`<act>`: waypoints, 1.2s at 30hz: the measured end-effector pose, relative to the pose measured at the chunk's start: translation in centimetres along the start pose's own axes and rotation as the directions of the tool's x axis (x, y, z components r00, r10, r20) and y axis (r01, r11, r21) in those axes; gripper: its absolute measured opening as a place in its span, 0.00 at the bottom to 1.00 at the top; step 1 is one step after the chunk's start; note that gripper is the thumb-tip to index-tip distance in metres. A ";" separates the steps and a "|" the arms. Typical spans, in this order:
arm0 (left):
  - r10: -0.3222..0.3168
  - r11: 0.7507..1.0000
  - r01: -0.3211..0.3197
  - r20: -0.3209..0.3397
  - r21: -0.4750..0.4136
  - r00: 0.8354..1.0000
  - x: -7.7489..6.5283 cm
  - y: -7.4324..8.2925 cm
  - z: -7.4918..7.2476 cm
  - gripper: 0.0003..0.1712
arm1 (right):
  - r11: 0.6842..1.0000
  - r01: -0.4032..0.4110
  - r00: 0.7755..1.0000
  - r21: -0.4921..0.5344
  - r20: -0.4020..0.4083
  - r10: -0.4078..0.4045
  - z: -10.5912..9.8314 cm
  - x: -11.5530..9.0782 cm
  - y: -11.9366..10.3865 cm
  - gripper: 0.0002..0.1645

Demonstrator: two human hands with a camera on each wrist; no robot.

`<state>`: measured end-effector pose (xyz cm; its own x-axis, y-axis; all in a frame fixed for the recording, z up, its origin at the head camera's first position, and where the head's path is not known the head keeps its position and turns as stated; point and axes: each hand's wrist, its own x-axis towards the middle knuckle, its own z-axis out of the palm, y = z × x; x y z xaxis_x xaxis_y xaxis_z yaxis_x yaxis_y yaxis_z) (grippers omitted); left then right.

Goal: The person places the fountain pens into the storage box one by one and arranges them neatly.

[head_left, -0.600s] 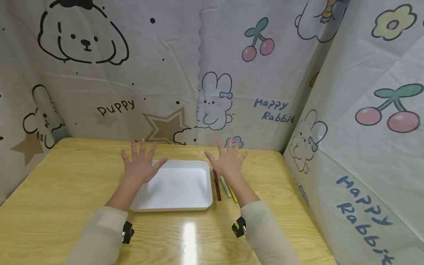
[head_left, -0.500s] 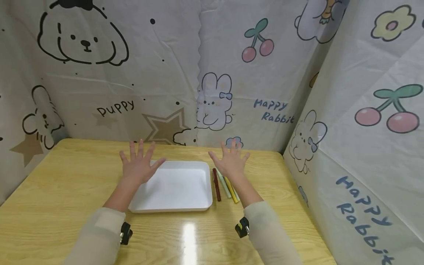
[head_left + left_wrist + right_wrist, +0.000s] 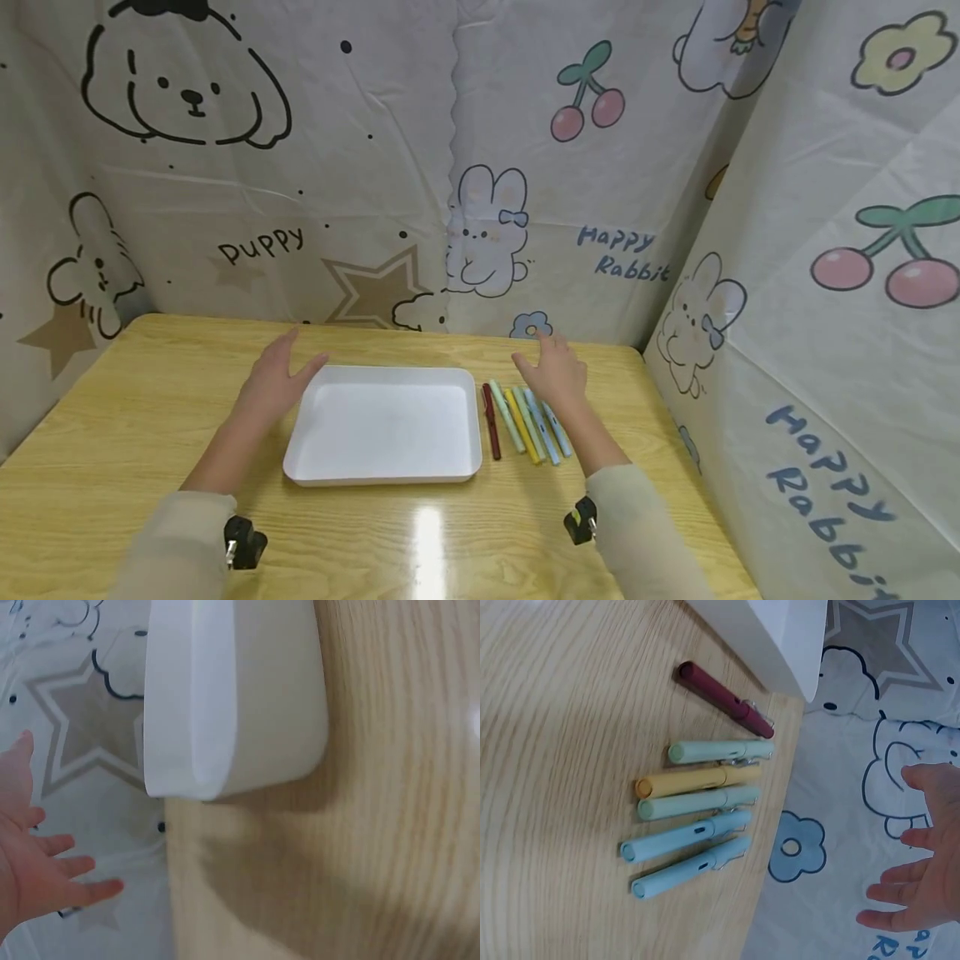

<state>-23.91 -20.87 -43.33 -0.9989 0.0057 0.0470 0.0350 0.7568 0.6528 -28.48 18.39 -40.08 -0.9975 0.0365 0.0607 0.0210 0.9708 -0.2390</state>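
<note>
hands (image 3: 420, 379) moved apart, "Happy Rabbit" (image 3: 622, 252) backdrop

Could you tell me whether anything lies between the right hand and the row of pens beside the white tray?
Nothing visible does. The right hand hovers open over the far end of the six pens, which lie side by side on the wooden table just right of the white tray, with only air between.

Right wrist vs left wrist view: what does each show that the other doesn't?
Only the right wrist view shows the six pens lying side by side: one dark red, two green, one yellow, two light blue; also the right hand, fingers spread, holding nothing. Only the left wrist view shows the left hand, also open and holding nothing. Both show the white tray, the wooden table and the printed star on the backdrop.
</note>
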 end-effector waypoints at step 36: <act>-0.156 0.747 0.284 0.257 -0.601 0.954 -4.2 -6.0 3.4 0.44 | 0.852 -0.210 0.969 0.481 0.221 0.114 6.3 -2.2 9.1 0.28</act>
<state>-20.05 -23.23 -50.04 -0.9664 0.0558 -0.2511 -0.2381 0.1746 0.9554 -26.52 25.62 -48.44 -0.9788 0.0936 -0.1822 0.1944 0.7051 -0.6820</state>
